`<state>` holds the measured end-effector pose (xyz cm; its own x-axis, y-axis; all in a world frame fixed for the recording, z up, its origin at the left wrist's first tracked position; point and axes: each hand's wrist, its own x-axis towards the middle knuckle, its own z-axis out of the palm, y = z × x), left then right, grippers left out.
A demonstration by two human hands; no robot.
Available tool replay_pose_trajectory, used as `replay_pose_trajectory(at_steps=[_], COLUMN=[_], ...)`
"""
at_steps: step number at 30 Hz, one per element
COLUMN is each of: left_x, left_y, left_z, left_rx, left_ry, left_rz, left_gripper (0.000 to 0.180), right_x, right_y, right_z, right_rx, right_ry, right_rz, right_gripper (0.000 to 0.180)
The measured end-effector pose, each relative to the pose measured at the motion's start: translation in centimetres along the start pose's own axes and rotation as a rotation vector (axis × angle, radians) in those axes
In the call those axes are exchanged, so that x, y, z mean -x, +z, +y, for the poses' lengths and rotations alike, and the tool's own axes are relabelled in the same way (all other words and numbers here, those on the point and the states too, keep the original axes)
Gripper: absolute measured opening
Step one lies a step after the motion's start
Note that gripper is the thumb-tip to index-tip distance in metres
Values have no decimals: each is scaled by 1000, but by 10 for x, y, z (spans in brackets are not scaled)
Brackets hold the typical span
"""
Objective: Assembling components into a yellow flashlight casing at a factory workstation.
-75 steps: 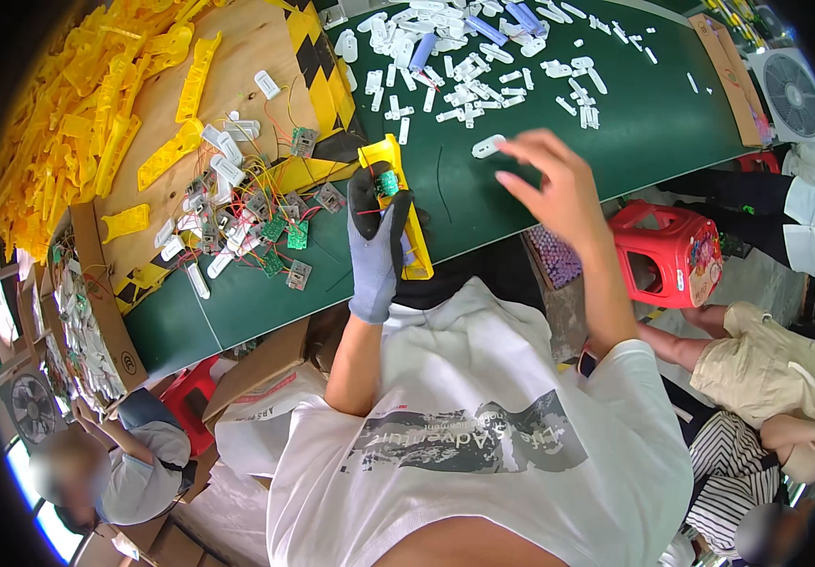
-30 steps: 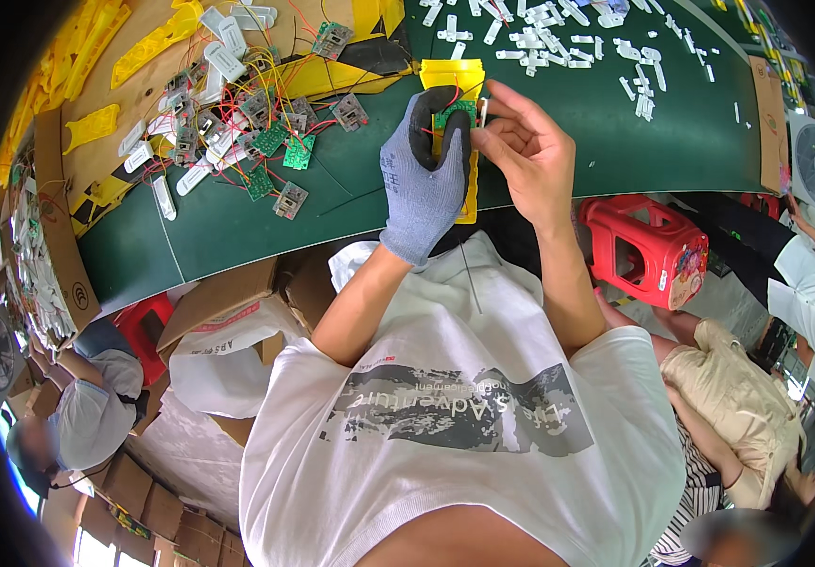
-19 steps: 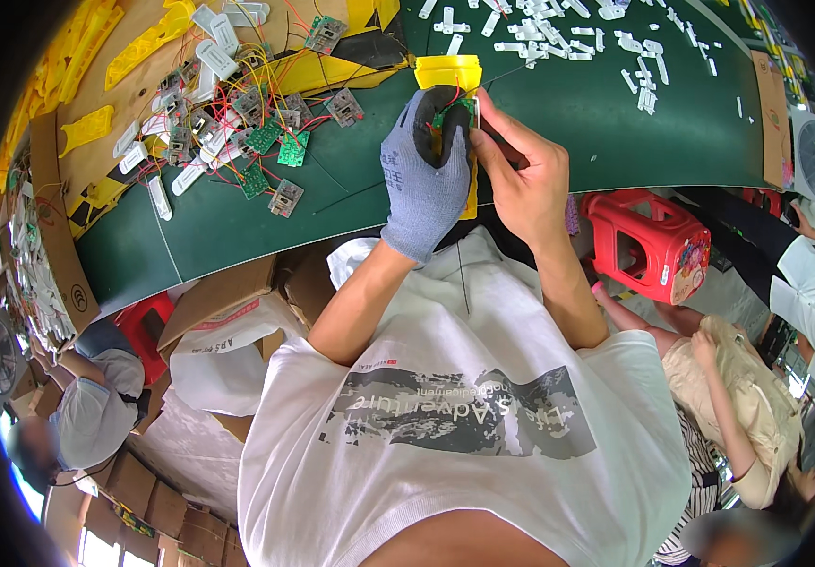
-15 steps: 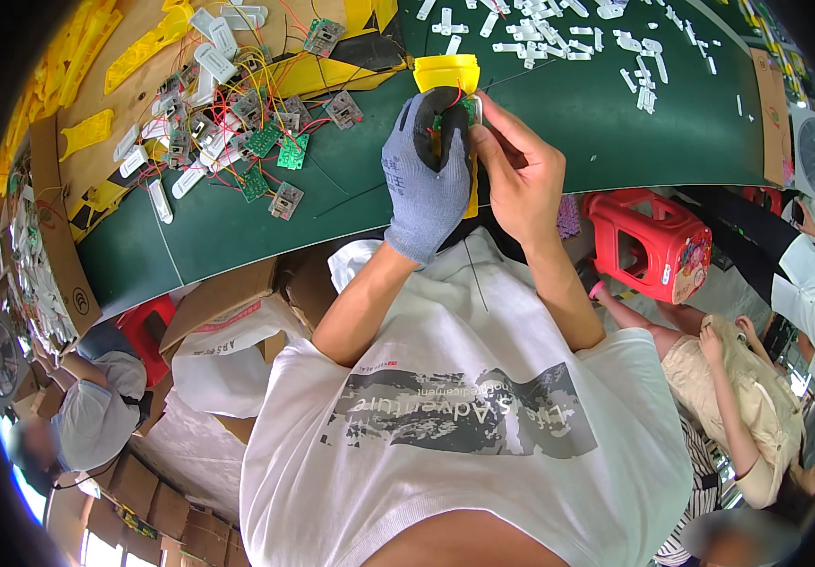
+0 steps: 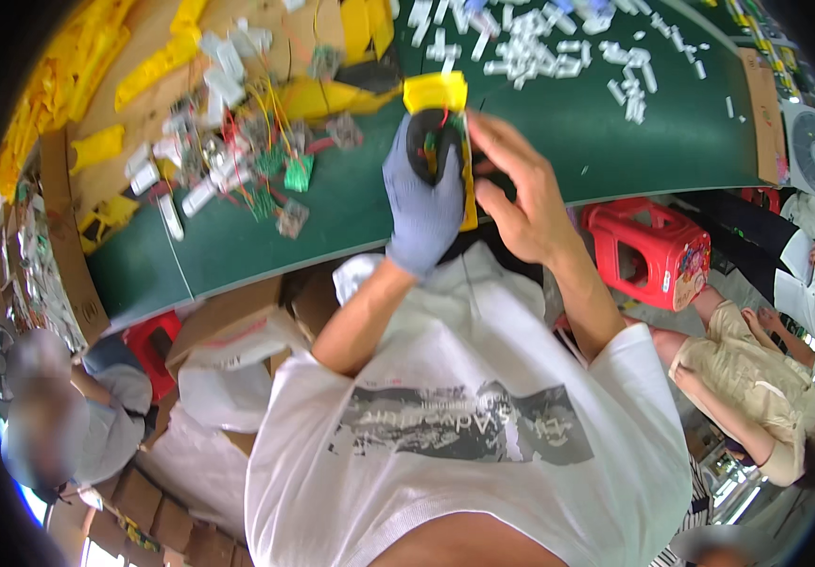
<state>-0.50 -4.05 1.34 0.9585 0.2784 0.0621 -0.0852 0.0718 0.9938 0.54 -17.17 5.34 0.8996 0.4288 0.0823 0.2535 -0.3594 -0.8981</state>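
I see the long yellow plastic casing (image 5: 445,123) held up over the near edge of the green table (image 5: 351,208), its long axis running almost straight away from me, the squared-off top end pointing to the far side of the table and the lower end pointing back toward my chest. My left hand (image 5: 423,203), in a grey knit glove, is wrapped around the casing from the left, fingers curled closed on it. A dark rounded part (image 5: 426,151) with a bit of green board and red wire sits against the casing's face, just above the glove. My bare right hand (image 5: 521,198) is at the casing's right side, fingers bent and partly closed, the fingertips (image 5: 483,128) touching the casing's edge; whether they pinch anything small I cannot tell. To the left on the table lies a loose heap of small green circuit boards (image 5: 256,161) with red and yellow wires and white plastic blocks. Farther off, white plastic pieces (image 5: 540,47) are scattered over the green surface. At far left a brown cardboard sheet (image 5: 58,217) carries yellow plastic casings (image 5: 152,66). A red plastic stool (image 5: 648,250) stands beyond the table's near edge on my right.
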Motion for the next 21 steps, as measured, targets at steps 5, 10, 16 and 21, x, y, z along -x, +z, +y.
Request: replay_pose_trajectory(at_steps=[5,10,16,21], left_x=[5,-6,16,-2], left_y=[0,-8,-45,-29], left_z=[23,19,-16,-2], left_rx=[164,90,-514,-540], left_ry=[-215,-104,325,285], left_rz=[-391,-333,-451,-602], left_gripper=[72,83,63,51], right_x=[-14,-69,-288,-442], right_y=[-19,-88,-194,-302], right_z=[-2,-3,88,210], right_rx=[352,506,632,965], right_ry=[132,192,152,230], right_rz=[-28,-96,296,469], right_gripper=[80,63,59,54])
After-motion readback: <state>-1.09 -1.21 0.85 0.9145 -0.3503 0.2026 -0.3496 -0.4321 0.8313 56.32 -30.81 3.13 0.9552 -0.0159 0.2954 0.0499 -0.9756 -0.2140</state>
